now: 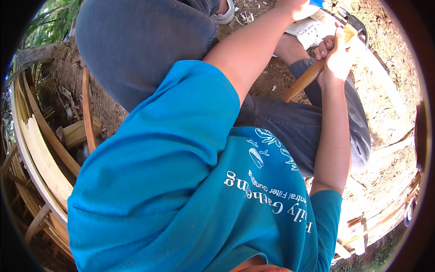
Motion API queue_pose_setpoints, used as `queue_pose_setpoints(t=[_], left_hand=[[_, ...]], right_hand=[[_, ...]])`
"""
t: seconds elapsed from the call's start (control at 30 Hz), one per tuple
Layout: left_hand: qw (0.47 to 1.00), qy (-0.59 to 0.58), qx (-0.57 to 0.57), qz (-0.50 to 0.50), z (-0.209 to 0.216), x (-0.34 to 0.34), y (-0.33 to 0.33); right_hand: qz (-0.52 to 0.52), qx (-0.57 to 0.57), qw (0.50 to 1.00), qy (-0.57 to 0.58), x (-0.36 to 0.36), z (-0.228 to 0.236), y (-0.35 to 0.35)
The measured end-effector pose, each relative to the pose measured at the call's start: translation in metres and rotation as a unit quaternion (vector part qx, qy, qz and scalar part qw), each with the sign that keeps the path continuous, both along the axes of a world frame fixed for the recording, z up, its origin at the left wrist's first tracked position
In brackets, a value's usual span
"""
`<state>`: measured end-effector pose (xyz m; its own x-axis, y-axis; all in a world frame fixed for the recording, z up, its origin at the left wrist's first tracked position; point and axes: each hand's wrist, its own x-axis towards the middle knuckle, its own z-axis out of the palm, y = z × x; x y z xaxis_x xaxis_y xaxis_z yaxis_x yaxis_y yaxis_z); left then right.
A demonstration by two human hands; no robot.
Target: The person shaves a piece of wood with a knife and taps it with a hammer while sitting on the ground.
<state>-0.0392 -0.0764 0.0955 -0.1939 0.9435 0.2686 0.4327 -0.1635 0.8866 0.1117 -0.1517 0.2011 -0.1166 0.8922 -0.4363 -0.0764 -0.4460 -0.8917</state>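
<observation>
My left hand point(297, 8) is at the top edge of the view, closed on a blue-handled tool point(317, 3). Most of that tool is cut off by the edge, so its kind does not show. To the right, my right hand point(336, 56) is wrapped around the wooden handle of a hammer point(302, 84). The handle slants from above my folded leg up to a dark, curved metal head point(357, 21) beyond my fingers. That head lies close to the blue-handled tool; whether they touch I cannot tell.
My legs in dark trousers point(149, 45) are bent in front of me, with a pale shoe point(306, 31) between the arms. Long split wood strips point(43, 158) are piled at the left. A large bright log surface point(385, 90) lies on the right. Wood chips point(247, 17) litter the ground.
</observation>
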Motion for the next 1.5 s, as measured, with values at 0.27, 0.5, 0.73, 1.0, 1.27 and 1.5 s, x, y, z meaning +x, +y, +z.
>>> queue_pose_setpoints(t=[0.27, 0.5, 0.73, 1.0, 1.27, 1.5], left_hand=[[1.0, -0.003, 0.005, 0.007, -0.007, 0.0, -0.003], [0.999, 0.012, 0.026, 0.017, -0.003, 0.0, -0.002], [1.0, -0.006, 0.02, 0.006, -0.007, 0.001, 0.004], [0.999, 0.016, 0.033, 0.015, -0.005, -0.001, -0.003], [0.997, 0.053, 0.046, 0.013, -0.018, -0.003, 0.004], [0.998, 0.052, 0.024, 0.0, -0.018, -0.003, -0.001]], right_hand=[[-0.036, -0.023, 0.999, -0.021, -0.008, 0.014, 0.0], [0.008, -0.004, 0.999, 0.035, 0.001, 0.004, 0.008], [0.016, -0.037, 0.999, -0.018, -0.003, 0.008, 0.006], [0.019, -0.056, 0.996, -0.065, -0.002, 0.002, 0.003], [0.029, -0.028, 0.999, -0.037, -0.003, 0.008, -0.002], [0.003, -0.01, 0.999, -0.047, -0.002, 0.003, -0.003]])
